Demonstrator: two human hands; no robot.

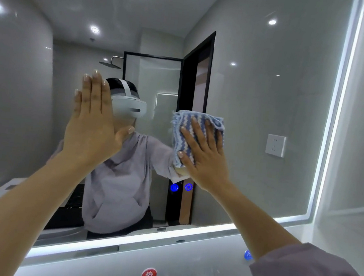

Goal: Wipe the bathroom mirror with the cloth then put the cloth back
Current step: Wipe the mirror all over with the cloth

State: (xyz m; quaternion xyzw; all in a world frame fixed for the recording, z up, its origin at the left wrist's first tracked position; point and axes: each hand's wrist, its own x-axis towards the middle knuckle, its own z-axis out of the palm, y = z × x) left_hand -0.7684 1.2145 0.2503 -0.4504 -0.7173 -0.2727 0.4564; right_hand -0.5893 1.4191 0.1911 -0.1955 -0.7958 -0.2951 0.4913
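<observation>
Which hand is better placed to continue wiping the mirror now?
Right. The right hand presses the cloth flat on the mirror; the left hand is bare, open, holding nothing.

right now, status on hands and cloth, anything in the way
Right hand flat, pressing blue striped cloth to mirror. Left hand open, flat at the glass. Nothing blocking.

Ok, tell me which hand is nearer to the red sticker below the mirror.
Neither, clearly. The red sticker sits low on the wall; both hands are far above it on the mirror, the left hand up-left, the right hand, pressing the cloth, up-right.
</observation>
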